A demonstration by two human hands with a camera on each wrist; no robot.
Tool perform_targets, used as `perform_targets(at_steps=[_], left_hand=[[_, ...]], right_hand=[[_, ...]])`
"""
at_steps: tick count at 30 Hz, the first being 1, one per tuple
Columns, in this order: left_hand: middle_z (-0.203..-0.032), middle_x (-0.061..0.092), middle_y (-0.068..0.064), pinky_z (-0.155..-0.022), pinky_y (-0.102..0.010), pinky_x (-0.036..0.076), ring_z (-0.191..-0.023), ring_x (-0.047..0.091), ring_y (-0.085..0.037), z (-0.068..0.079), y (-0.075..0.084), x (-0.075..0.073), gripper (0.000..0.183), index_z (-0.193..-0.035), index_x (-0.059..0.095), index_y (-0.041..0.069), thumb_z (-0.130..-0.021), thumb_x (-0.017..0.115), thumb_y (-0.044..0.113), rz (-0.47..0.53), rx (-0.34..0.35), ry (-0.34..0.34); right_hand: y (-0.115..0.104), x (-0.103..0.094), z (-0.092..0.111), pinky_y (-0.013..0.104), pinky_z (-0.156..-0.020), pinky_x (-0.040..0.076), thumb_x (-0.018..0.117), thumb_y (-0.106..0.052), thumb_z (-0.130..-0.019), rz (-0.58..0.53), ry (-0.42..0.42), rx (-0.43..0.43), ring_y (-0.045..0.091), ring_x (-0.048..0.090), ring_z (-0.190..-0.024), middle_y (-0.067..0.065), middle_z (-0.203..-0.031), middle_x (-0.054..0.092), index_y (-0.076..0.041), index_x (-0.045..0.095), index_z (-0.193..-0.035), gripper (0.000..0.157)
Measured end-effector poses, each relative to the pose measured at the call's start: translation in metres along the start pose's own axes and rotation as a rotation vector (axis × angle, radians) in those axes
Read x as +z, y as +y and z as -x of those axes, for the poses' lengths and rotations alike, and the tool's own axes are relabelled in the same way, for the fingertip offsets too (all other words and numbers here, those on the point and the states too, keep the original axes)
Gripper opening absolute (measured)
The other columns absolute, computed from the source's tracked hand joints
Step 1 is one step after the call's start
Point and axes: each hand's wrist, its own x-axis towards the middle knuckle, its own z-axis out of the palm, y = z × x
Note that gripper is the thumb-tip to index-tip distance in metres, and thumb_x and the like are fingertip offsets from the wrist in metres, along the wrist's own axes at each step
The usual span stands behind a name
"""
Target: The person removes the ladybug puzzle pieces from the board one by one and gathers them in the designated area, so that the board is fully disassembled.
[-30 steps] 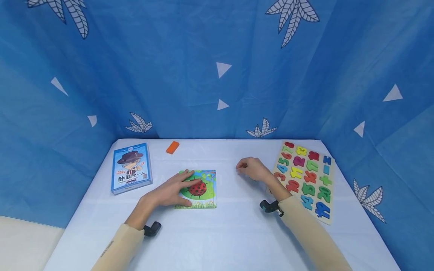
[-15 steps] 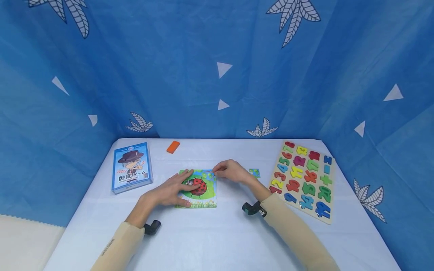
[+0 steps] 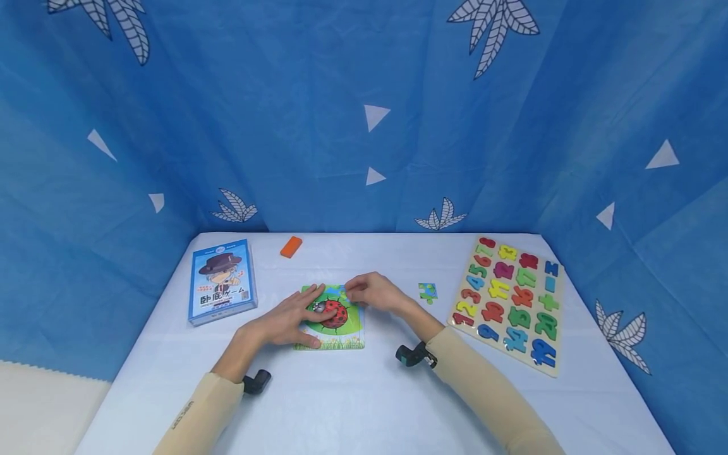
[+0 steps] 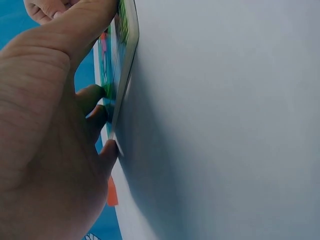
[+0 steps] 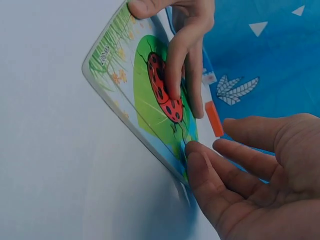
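A square ladybug jigsaw puzzle [image 3: 335, 335] in a shallow tray lies at the middle of the table in the head view. My left hand [image 3: 284, 319] rests on its left side, fingers spread over the picture and thumb at the lower edge. With thumb and forefinger my right hand [image 3: 378, 292] pinches a small puzzle piece at the puzzle's upper right corner; the fingertips mostly hide it. In the right wrist view the ladybug [image 5: 162, 90] shows between the two hands. A loose green and blue puzzle piece [image 3: 428, 292] lies to the right of the puzzle.
A blue card-game box [image 3: 222, 281] stands at the left. Near the back edge is an orange block [image 3: 291, 247]. At the right lies a board of coloured numbers [image 3: 506, 303]. Blue curtains [image 3: 318, 158] enclose the back and sides of the white table [image 3: 352, 404].
My right hand has moved left from beside the number board to the puzzle's upper right corner, uncovering the loose piece. My left hand has stayed in place.
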Motion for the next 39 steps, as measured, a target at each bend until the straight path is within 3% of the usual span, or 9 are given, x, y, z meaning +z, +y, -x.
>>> perform_targets(at_steps=[16, 24, 29, 39], left_hand=[[-0.169, 0.006, -0.015, -0.122, -0.061, 0.012, -0.155, 0.003, -0.037, -0.001, 0.001, 0.001, 0.070, -0.145, 0.055, 0.028, -0.083, 0.075, 0.053, 0.003, -0.017, -0.006], [-0.169, 0.007, -0.016, -0.121, -0.061, 0.014, -0.155, 0.006, -0.038, -0.001, 0.001, 0.001, 0.070, -0.144, 0.056, 0.029, -0.082, 0.077, 0.054, 0.000, -0.021, 0.005], [-0.169, 0.008, -0.016, -0.121, -0.061, 0.014, -0.155, 0.006, -0.038, -0.002, 0.002, 0.000, 0.069, -0.143, 0.057, 0.027, -0.082, 0.077, 0.052, 0.013, -0.016, 0.010], [-0.168, 0.008, -0.017, -0.122, -0.061, 0.014, -0.154, 0.007, -0.039, 0.000, 0.003, -0.001, 0.069, -0.144, 0.057, 0.027, -0.083, 0.077, 0.052, 0.016, -0.010, 0.014]], right_hand=[[-0.003, 0.003, -0.005, 0.037, -0.084, 0.059, 0.065, -0.018, -0.095, -0.062, 0.007, 0.061, 0.023, 0.069, -0.098, 0.008, -0.111, 0.071, -0.005, 0.066, -0.131, 0.038], [-0.004, 0.006, -0.012, 0.032, -0.080, 0.058, 0.065, -0.021, -0.096, 0.031, 0.028, 0.044, 0.017, 0.068, -0.092, 0.003, -0.106, 0.071, -0.006, 0.066, -0.133, 0.039], [-0.003, 0.008, -0.017, 0.029, -0.073, 0.054, 0.065, -0.023, -0.097, 0.114, 0.038, 0.008, 0.020, 0.067, -0.085, 0.000, -0.098, 0.072, -0.009, 0.071, -0.126, 0.032], [-0.005, 0.009, -0.028, 0.028, -0.062, 0.053, 0.065, -0.021, -0.097, 0.122, 0.069, 0.014, 0.018, 0.064, -0.071, 0.002, -0.081, 0.068, -0.009, 0.077, -0.107, 0.020]])
